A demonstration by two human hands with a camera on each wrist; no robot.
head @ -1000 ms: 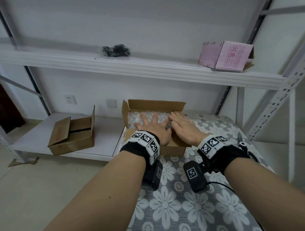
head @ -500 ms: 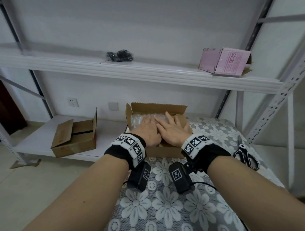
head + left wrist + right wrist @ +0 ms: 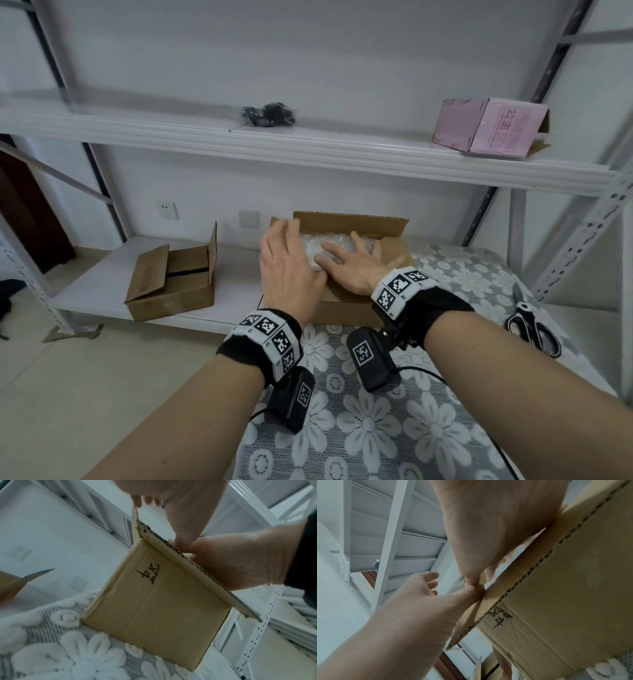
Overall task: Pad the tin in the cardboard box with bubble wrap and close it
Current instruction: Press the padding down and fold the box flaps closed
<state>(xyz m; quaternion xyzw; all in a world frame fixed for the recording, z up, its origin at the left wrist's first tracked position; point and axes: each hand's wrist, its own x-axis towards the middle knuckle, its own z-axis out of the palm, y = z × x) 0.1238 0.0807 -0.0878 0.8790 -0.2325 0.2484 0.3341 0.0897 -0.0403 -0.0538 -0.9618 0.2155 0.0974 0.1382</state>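
Bubble wrap [image 3: 317, 248] fills the open cardboard box [image 3: 346, 303], which sits at the far edge of a flower-patterned bench cover [image 3: 376, 421]; the tin itself is hidden. Right hand [image 3: 356, 265] lies flat on the wrap, fingers spread. Left hand [image 3: 286, 270] is raised at the box's left side, fingers straight and blurred, holding nothing. Black handwriting marks the box's near wall [image 3: 150, 574]. Scissors [image 3: 534, 329] lie off to the right, a second open box [image 3: 174, 277] sits on the low shelf, and a pink box [image 3: 489, 126] on the upper one.
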